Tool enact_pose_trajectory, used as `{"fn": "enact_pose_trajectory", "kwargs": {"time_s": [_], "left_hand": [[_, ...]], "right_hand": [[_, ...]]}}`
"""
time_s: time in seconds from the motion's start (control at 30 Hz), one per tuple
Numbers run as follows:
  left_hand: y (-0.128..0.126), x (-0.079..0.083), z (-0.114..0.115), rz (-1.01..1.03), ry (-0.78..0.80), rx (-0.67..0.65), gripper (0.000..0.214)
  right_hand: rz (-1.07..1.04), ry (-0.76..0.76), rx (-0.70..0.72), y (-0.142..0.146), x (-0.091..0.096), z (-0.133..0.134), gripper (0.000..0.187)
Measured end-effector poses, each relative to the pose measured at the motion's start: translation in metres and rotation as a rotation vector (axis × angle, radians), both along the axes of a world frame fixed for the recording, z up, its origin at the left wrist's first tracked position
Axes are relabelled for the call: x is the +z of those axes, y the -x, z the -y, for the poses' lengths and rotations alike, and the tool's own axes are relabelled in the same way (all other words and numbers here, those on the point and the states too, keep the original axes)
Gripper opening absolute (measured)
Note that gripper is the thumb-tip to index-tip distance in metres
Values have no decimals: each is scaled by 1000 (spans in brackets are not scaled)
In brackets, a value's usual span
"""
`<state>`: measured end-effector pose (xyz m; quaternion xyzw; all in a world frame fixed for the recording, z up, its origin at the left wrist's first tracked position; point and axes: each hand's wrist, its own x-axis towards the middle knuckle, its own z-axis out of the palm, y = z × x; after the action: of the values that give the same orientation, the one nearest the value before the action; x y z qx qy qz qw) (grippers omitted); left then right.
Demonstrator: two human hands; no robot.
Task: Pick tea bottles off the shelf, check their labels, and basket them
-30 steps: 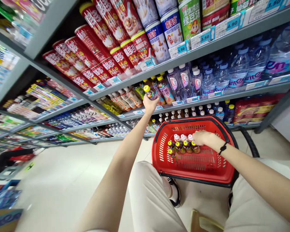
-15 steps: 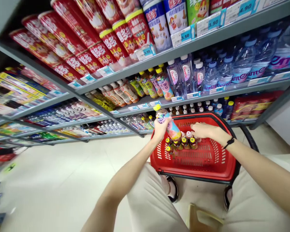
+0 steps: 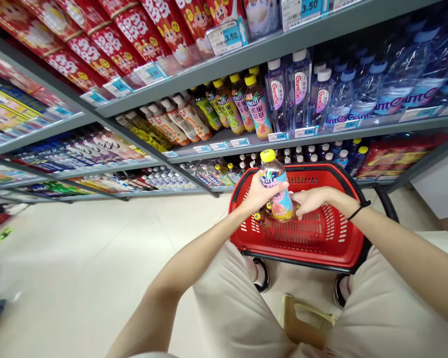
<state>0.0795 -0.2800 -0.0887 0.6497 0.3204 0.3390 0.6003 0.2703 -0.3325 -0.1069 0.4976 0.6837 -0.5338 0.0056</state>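
We sit facing tall grey store shelves [image 3: 246,52] that fill the upper half of the view. Red cans [image 3: 134,35] crowd the top shelf, and below them stand rows of drinks: yellow-capped tea bottles [image 3: 259,107] and, to their right, clear water bottles [image 3: 300,89]. Pale floor [image 3: 78,258] spreads to the left.

In front of our knees sits a red basket [image 3: 336,248] with slotted walls and a black handle arched behind it. A cluster of small bottles [image 3: 259,217] stands inside, near the far left wall, mostly hidden behind our hands.

Our left hand [image 3: 259,191] is wrapped around the middle of a bottle [image 3: 278,191] with a yellow cap and a pink and blue label. The bottle is upright, tipped slightly, and hangs just above the basket, over the small bottles. Our right hand [image 3: 309,201] is down inside the basket, fingers curled and resting at the bottle's base and against the cluster; whether it grips anything we cannot tell.

To set this bottle down well, we judge it best to keep it upright, guide its base with the right hand into a bare patch beside the cluster, not on top of the caps, and let go only once it stands flat against its neighbours so that nothing topples.
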Motion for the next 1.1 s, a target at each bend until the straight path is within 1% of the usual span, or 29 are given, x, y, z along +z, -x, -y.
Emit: {"fn": "enact_pose_trajectory", "kwargs": {"time_s": [0.03,0.07,0.1,0.17,0.23,0.33,0.43,0.57,0.73,0.87,1.1], "left_hand": [[0,2,1,12,10,18,58],[0,5,1,22,15,29,57],[1,6,1,28,16,30,55],[2,8,1,38,11,39,53],[3,6,-1,56,8,87,52],[4,1,-2,72,16,135,53],[4,-4,-1,49,42,123,53],[0,-5,2,37,56,122,54],[-2,-7,0,51,69,104,52],[0,-11,-3,56,80,86,51],[1,-14,-6,64,97,55,46]], "right_hand": [[-116,105,28,2,-2,2,54],[-225,172,27,4,-3,4,62],[-319,196,-1,6,-4,5,68],[-454,162,-88,11,-4,7,73],[-531,139,-165,15,-4,8,70],[-497,142,-239,21,-5,9,63],[-408,155,-275,23,-9,9,63],[-365,163,-270,22,-11,10,64],[-340,184,-284,20,-5,11,61],[-337,187,-313,22,-2,12,62],[-351,172,-281,23,-4,11,61]]}}
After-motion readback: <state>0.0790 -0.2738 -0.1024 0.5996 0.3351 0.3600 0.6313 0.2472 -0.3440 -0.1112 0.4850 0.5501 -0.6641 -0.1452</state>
